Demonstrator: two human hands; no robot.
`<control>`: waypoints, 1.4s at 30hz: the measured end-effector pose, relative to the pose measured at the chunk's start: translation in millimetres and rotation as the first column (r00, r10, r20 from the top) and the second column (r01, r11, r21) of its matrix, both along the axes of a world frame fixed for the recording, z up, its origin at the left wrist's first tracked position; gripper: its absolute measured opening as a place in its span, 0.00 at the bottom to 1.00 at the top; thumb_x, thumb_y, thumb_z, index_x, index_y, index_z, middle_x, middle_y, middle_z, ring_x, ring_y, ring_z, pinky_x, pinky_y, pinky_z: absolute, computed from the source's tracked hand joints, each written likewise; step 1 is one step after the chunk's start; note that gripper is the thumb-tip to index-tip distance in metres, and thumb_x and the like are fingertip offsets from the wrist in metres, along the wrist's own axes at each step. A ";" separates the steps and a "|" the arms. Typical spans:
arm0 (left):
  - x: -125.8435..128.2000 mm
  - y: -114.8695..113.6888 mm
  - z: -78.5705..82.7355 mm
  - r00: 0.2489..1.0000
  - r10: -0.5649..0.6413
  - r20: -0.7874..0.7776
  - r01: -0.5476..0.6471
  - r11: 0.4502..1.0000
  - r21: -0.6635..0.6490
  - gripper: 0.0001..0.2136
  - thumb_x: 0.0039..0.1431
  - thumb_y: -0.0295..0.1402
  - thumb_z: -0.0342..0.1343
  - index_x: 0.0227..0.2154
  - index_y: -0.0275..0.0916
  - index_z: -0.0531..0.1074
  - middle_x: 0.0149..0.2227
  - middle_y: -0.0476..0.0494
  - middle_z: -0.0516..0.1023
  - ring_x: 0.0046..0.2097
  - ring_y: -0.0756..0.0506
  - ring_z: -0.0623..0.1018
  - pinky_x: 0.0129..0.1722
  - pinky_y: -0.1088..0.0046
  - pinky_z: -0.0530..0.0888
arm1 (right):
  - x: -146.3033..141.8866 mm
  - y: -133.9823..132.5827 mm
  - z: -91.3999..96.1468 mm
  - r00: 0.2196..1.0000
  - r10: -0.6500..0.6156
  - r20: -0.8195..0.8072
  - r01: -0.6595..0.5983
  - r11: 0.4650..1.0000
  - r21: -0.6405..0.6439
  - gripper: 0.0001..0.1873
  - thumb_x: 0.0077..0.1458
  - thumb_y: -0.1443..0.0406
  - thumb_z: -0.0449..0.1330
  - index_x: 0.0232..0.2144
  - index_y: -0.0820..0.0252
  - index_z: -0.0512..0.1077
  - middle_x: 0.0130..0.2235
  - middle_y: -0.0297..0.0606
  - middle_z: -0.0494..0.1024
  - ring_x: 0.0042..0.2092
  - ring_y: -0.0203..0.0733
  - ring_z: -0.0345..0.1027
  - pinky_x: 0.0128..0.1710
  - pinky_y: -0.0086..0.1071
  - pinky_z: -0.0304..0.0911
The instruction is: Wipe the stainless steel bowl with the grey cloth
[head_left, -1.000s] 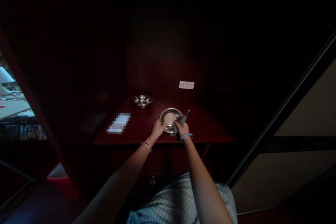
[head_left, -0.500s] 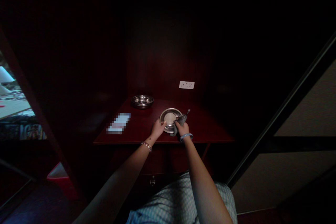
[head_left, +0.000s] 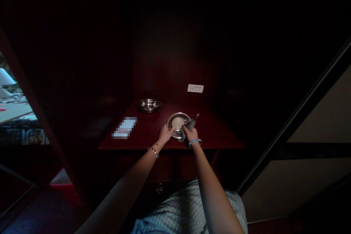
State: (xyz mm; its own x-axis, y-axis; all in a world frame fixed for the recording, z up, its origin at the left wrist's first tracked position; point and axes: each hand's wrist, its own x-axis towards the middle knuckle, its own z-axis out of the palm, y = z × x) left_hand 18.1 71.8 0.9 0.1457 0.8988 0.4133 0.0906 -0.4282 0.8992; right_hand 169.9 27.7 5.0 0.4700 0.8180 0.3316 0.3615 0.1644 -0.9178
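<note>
Metal dish (head_left: 178, 122) held btwn L hand (head_left: 166, 134) & R hand (head_left: 190, 135) at dk-red desk (head_left: 146, 133).
L fingers grip its rim; R fingers clutch gray cloth (head_left: 192, 123) agst it.

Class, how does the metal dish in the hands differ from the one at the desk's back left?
The held dish is between the left hand and right hand; the back dish sits untouched. A grey cloth touches the held dish; none touches the back dish. The held dish tilts toward the viewer; the back dish rests level. Both are round, shiny metal.
</note>
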 end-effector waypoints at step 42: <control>0.9 3.9 -2.8 0.996 0.055 -0.067 -0.055 0.998 0.000 0.10 0.52 0.29 0.53 0.38 0.35 0.71 0.38 0.39 0.78 0.42 0.44 0.77 0.43 0.69 0.72 | -1.0 -3.1 3.4 1.000 0.007 0.022 -0.007 1.000 0.006 0.16 0.44 0.57 0.59 0.32 0.63 0.76 0.34 0.42 0.80 0.41 0.47 0.74 0.41 0.33 0.66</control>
State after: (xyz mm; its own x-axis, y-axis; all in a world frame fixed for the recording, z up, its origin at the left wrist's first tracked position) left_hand 19.1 75.7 -1.9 0.1234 0.9072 0.4023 0.1737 -0.4189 0.8913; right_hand 168.9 24.6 8.3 0.4564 0.8193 0.3469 0.3806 0.1727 -0.9085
